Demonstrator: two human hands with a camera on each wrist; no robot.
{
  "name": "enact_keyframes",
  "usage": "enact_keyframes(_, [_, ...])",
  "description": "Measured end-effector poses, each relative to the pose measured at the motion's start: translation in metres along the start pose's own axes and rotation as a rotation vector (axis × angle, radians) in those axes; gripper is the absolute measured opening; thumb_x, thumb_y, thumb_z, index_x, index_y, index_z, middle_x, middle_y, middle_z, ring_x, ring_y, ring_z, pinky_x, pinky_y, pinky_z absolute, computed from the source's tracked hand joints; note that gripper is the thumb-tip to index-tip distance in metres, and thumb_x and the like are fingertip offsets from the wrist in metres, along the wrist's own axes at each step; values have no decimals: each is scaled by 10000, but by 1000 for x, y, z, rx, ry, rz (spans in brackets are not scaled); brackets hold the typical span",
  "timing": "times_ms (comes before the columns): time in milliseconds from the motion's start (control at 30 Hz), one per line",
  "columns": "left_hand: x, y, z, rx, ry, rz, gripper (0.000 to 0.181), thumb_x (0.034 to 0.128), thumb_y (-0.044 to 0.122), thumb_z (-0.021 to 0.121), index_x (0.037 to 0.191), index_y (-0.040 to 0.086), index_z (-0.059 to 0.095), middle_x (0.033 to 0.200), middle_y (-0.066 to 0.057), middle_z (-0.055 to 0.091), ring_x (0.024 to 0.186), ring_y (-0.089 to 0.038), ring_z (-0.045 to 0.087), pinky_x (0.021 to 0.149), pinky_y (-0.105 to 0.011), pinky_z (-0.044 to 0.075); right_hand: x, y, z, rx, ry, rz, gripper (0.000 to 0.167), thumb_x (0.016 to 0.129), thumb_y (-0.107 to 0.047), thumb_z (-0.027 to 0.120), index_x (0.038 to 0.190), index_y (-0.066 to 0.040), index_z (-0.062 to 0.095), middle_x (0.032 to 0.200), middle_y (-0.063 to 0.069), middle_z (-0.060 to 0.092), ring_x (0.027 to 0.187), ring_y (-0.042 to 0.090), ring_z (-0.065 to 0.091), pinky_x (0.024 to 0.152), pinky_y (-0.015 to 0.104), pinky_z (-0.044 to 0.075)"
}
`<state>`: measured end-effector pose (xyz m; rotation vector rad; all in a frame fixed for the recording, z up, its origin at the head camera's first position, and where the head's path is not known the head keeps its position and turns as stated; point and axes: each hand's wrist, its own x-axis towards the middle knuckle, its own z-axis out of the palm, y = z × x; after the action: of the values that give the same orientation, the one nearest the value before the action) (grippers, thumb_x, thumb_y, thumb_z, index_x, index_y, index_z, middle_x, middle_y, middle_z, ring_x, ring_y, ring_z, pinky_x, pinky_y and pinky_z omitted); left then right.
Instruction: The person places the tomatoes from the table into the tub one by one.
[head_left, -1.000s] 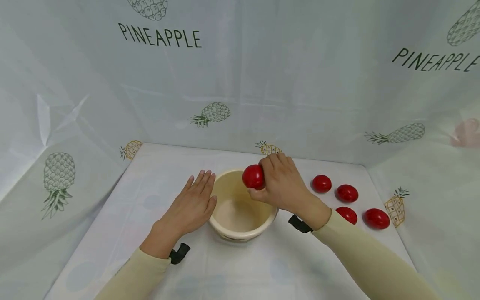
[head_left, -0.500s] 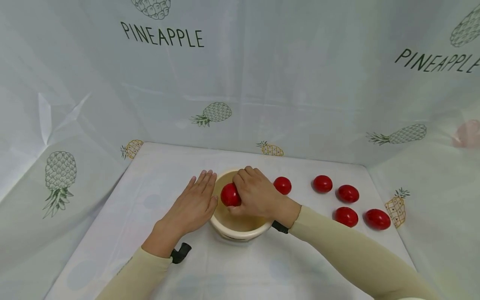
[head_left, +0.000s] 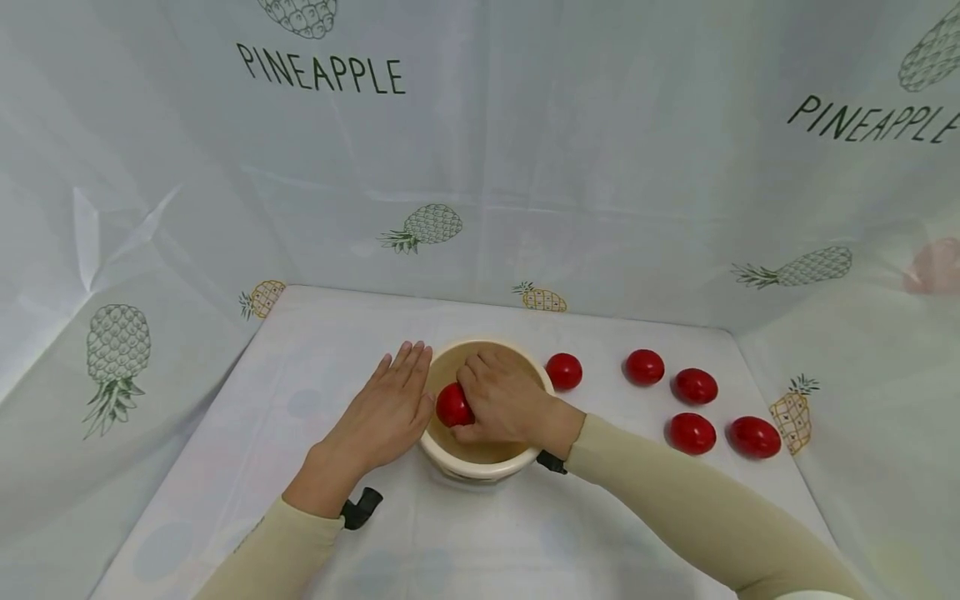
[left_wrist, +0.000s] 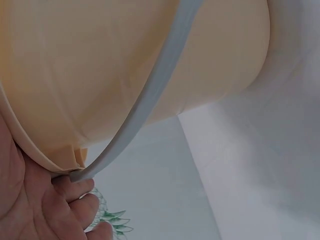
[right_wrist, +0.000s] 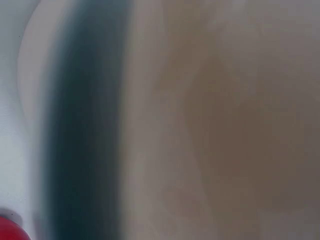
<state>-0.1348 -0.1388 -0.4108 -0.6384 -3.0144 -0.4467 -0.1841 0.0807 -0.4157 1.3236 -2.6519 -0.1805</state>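
A cream bucket [head_left: 471, 468] stands upright in the middle of the table; the left wrist view shows its wall [left_wrist: 220, 55] and a grey carrying handle [left_wrist: 145, 100]. My left hand [head_left: 384, 410] lies against its left rim, fingers stretched out, palm touching the rim and handle joint. Reaching down inside the bucket, my right hand [head_left: 502, 400] grips a smooth, shiny red egg-shaped thing [head_left: 453, 406]. The hand covers its right side. A blurred dark band [right_wrist: 87, 120] and a pale surface fill most of the right wrist view, so the grip is hidden there.
Another red egg-shaped thing [head_left: 564, 372] lies just right of the bucket. Several more of these, including a red one [head_left: 753, 437] near the right edge, are spread over the white table [head_left: 480, 542]. A pineapple-print sheet [head_left: 600, 167] encloses the back and sides.
My right hand has moved left and down into the bucket with the red egg-shaped thing, uncovering another one right of the bucket. The left hand has stayed at the rim.
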Motion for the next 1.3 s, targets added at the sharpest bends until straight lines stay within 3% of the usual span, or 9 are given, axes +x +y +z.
enact_keyframes(233, [-1, 0, -2, -5, -1, -4, 646, 1110, 312, 400, 1645, -26, 271, 1733, -178, 245, 1627, -350, 197, 1324, -536, 176, 2, -1, 2, -33, -89, -40, 636, 942, -678, 600, 1235, -115, 650, 1148, 12, 668, 1089, 202, 558, 1035, 352, 489])
enact_keyframes(500, [-1, -1, -2, -21, 7, 0, 648, 1112, 313, 406, 1646, -27, 267, 1733, -182, 241, 1628, -342, 196, 1326, -533, 176, 1, -1, 3, -33, -124, -54, 601, 933, -633, 669, 1254, -126, 649, 1145, -2, 659, 1062, 192, 524, 922, 333, 486])
enact_keyframes(900, [-1, 0, -1, -26, 15, 8, 647, 1105, 287, 434, 1643, -35, 274, 1728, -195, 253, 1625, -352, 200, 1320, -544, 191, 0, -2, 3, -48, -124, -53, 590, 933, -627, 681, 1240, -124, 649, 1148, -6, 658, 1074, 186, 539, 917, 340, 477])
enact_keyframes(1200, [-1, 0, 0, -18, 11, 6, 646, 1113, 296, 430, 1646, -31, 268, 1729, -190, 250, 1627, -343, 195, 1322, -538, 189, 0, -1, 4, -32, -85, -40, 566, 957, -642, 636, 1172, -118, 649, 1110, 30, 649, 1050, 219, 585, 900, 364, 490])
enact_keyframes(1300, [-1, 1, 0, -25, 12, 1, 643, 1114, 294, 428, 1646, -29, 269, 1730, -189, 248, 1629, -340, 190, 1323, -535, 187, 0, 0, 3, -18, -53, -33, 551, 976, -609, 633, 1187, -101, 656, 1134, 43, 660, 1075, 227, 601, 958, 380, 508])
